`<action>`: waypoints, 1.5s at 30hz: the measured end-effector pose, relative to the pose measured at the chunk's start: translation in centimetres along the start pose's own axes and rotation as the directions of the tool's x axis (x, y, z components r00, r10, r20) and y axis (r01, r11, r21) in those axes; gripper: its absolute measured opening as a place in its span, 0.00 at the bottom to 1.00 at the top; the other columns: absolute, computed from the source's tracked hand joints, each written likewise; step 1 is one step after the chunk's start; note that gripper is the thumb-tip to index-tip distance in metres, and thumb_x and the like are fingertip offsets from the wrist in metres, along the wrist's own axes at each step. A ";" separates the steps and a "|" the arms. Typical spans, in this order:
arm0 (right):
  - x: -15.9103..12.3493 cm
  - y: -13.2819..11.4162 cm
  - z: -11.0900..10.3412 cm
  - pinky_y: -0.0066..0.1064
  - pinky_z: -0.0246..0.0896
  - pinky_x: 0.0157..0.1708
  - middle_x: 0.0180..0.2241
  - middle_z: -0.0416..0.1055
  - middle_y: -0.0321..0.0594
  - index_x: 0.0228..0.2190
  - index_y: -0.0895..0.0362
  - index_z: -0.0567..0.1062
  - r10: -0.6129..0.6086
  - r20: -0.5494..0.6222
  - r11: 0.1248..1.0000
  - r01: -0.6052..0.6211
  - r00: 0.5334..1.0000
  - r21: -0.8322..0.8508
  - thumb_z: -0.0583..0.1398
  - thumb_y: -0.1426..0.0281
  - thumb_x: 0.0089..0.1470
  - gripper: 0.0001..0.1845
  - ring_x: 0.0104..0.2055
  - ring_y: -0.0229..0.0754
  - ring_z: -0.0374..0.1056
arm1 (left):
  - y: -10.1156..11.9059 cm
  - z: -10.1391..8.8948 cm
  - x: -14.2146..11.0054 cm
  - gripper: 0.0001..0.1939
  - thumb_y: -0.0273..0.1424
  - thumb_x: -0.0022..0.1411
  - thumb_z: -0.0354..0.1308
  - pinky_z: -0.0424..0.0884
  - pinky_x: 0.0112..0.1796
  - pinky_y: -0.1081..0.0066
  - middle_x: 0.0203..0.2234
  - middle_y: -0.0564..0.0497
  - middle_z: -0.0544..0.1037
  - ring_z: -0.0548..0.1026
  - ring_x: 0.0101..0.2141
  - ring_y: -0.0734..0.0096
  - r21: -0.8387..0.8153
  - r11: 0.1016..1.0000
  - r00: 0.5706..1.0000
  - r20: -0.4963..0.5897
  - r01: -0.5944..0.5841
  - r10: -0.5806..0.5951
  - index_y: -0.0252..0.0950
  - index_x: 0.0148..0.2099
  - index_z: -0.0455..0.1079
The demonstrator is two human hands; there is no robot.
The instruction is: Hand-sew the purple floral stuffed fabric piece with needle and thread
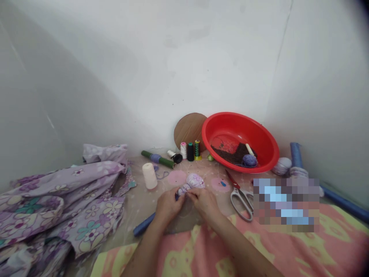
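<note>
Ahead of me, both hands meet at a small floral cloth bundle, round and stuffed-looking, lilac and white. It is pinched in at a neck on its left side. My left hand is closed around the neck end, where a bit of dark blue shows under the fingers. My right hand pinches at the lower edge of the bundle, its fingertips close to the left ones; whether a thread lies between them is too small to tell. A blue tube sticks out to the left beneath my left forearm, its other end hidden.
Scissors lie right of my hands, near a red basin holding a purple yarn ball. Thread spools stand behind; a white cone and green tube are left. Floral fabric is heaped left. A patch at right is pixelated.
</note>
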State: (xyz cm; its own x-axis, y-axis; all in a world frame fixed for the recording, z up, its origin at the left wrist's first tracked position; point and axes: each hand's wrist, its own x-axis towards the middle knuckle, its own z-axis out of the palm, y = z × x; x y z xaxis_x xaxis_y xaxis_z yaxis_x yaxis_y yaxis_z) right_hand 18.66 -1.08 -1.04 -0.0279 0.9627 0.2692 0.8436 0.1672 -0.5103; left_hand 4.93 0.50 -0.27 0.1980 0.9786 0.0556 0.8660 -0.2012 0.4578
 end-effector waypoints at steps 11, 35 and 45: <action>0.0 0.1 -0.2 0.27 0.56 0.31 0.35 0.72 0.34 0.37 0.43 0.71 0.044 0.063 0.997 -0.040 0.997 -0.064 0.49 0.69 0.49 0.16 0.37 0.40 0.67 | -0.6 0.1 0.6 0.19 0.39 0.55 0.44 0.59 0.35 0.77 0.37 0.50 0.73 0.69 0.38 0.70 -0.008 1.000 1.000 0.001 -0.005 0.005 0.38 0.45 0.66; 0.0 0.3 -0.1 0.26 0.57 0.33 0.36 0.72 0.34 0.37 0.44 0.71 0.007 0.113 0.997 0.003 0.994 -0.083 0.49 0.70 0.47 0.17 0.38 0.39 0.66 | -0.8 0.3 0.7 0.19 0.39 0.55 0.43 0.60 0.36 0.76 0.38 0.50 0.73 0.69 0.38 0.70 -0.024 0.999 1.000 -0.015 -0.026 0.026 0.39 0.45 0.66; -0.4 -0.2 0.5 0.28 0.56 0.32 0.34 0.72 0.36 0.38 0.46 0.70 0.011 0.029 0.989 -0.007 1.000 -0.146 0.47 0.69 0.50 0.16 0.36 0.40 0.67 | -0.5 0.2 0.5 0.19 0.39 0.55 0.44 0.59 0.37 0.75 0.39 0.50 0.72 0.68 0.40 0.69 -0.022 1.000 1.000 -0.005 -0.009 0.009 0.40 0.46 0.65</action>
State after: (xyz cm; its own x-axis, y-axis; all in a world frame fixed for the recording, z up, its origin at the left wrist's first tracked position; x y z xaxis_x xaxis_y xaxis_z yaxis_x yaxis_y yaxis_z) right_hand 18.21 -1.35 -1.43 -0.0340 0.9701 0.2402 0.9130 0.1279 -0.3874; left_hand 4.64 1.09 -0.64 0.2031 0.9771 0.0643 0.8540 -0.2089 0.4765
